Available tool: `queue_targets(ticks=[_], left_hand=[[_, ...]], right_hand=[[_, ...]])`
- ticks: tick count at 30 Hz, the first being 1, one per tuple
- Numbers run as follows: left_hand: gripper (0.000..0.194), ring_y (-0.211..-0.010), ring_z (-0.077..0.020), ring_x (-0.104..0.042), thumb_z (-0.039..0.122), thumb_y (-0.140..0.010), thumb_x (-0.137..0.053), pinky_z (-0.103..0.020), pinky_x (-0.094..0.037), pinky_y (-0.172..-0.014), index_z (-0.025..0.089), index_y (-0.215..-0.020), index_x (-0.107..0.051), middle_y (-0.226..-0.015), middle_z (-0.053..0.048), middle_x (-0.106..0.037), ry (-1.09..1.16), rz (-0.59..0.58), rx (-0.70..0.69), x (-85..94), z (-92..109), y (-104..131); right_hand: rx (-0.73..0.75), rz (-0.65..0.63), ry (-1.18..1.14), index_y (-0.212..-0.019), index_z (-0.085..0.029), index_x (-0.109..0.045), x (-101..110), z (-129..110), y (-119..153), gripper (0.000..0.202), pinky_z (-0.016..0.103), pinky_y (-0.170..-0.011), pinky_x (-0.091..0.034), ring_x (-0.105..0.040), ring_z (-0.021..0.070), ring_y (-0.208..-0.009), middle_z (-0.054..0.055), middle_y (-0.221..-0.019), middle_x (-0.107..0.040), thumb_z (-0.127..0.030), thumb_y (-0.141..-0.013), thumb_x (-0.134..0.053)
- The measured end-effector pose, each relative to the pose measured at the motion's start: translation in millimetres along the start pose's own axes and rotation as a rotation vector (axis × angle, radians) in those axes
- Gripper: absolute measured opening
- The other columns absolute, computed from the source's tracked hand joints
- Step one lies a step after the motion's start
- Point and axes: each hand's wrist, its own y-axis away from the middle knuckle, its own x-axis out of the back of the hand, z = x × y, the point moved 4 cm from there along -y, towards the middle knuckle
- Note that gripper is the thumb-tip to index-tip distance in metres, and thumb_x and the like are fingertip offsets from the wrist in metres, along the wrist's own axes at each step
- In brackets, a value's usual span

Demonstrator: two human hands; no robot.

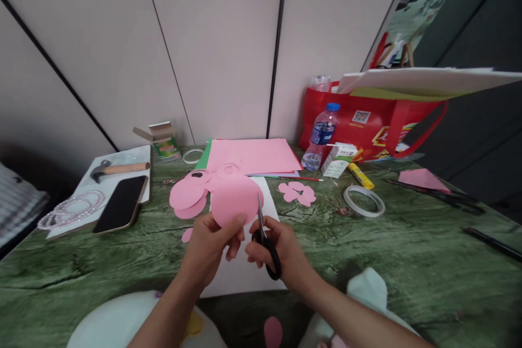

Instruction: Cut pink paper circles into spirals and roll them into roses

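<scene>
My left hand [214, 240] pinches a round pink paper piece [232, 201] by its lower edge, thumb on top. Black-handled scissors [272, 258] are held in my right hand [279, 247], their blades pointing up at the right edge of the paper. Whether the blades touch the paper is hard to tell. Underneath lies a white sheet [232, 277] on the green table [134, 277]. Other round pink cutouts [185, 196] lie left of the held piece, and a flower-shaped pink cutout [304, 196] lies to its right.
Behind are stacked coloured papers [253, 153]. A phone [121, 204] and hammer [122, 168] lie left. Rightward are a bottle [322, 136], small carton [337, 160], glue stick [361, 176], tape roll [364, 201] and red bag [367, 125]. A pink piece [273, 331] shows below the table edge.
</scene>
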Motion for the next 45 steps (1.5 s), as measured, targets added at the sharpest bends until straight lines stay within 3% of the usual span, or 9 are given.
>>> queue_targets(ticks=[4,9,20,30,36,45], left_hand=[[0.033,-0.032,-0.002,-0.031,0.029,-0.065,-0.069,-0.018,-0.02,-0.035,0.012,-0.044,-0.05,-0.037,0.006,-0.042,-0.074,0.056,-0.021,2.7,-1,-1],[0.033,-0.033,-0.0028,-0.03,0.028,-0.064,-0.069,-0.019,-0.02,-0.036,0.013,-0.043,-0.049,-0.036,0.006,-0.04,-0.129,0.058,-0.011,4.9,-2,-1],[0.033,-0.036,-0.0028,-0.028,0.028,-0.066,-0.069,-0.019,-0.019,-0.038,0.013,-0.046,-0.047,-0.038,0.007,-0.038,-0.11,0.057,-0.043,6.0,-1,0],[0.033,-0.037,-0.0021,-0.026,0.028,-0.068,-0.067,-0.019,-0.017,-0.038,0.014,-0.048,-0.045,-0.038,0.008,-0.034,-0.064,0.058,-0.06,5.9,0,0],[0.03,-0.032,-0.0032,-0.034,0.033,-0.072,-0.063,-0.019,-0.021,-0.034,0.013,-0.052,-0.051,-0.045,0.003,-0.049,-0.036,0.004,-0.012,1.6,1,1],[0.036,-0.037,-0.0032,-0.024,0.03,-0.062,-0.069,-0.02,-0.016,-0.037,0.015,-0.044,-0.042,-0.038,0.008,-0.032,-0.129,0.075,-0.004,5.3,-1,1]], right_hand=[[0.025,-0.037,-0.027,-0.089,-0.02,-0.044,0,2,-1,0.049,0.018,-0.044,-0.033,-0.041,0.0062,-0.045,-0.008,-0.055,-0.052,-0.03,-0.055,-0.078],[0.019,-0.045,-0.087,-0.1,-0.022,-0.039,1,-4,-1,0.063,0.02,-0.051,-0.034,-0.044,0.0079,-0.055,-0.007,-0.065,-0.052,-0.027,-0.052,-0.08],[0.014,-0.038,-0.079,-0.096,-0.021,-0.039,0,-9,0,0.057,0.018,-0.044,-0.028,-0.035,0.0053,-0.046,-0.012,-0.053,-0.044,-0.029,-0.054,-0.078],[-0.057,0.045,0.065,-0.097,-0.018,-0.042,0,-13,1,0.054,0.02,-0.041,-0.034,-0.045,0.0084,-0.042,-0.008,-0.05,-0.053,-0.032,-0.055,-0.073],[-0.04,0.022,0.076,-0.098,-0.018,-0.041,-1,-6,1,0.05,0.02,-0.041,-0.036,-0.048,0.0097,-0.041,-0.009,-0.049,-0.052,-0.032,-0.059,-0.069],[0.026,-0.058,-0.06,-0.102,-0.022,-0.04,-2,-4,1,0.06,0.021,-0.05,-0.036,-0.048,0.0087,-0.054,-0.007,-0.064,-0.054,-0.026,-0.056,-0.078]])
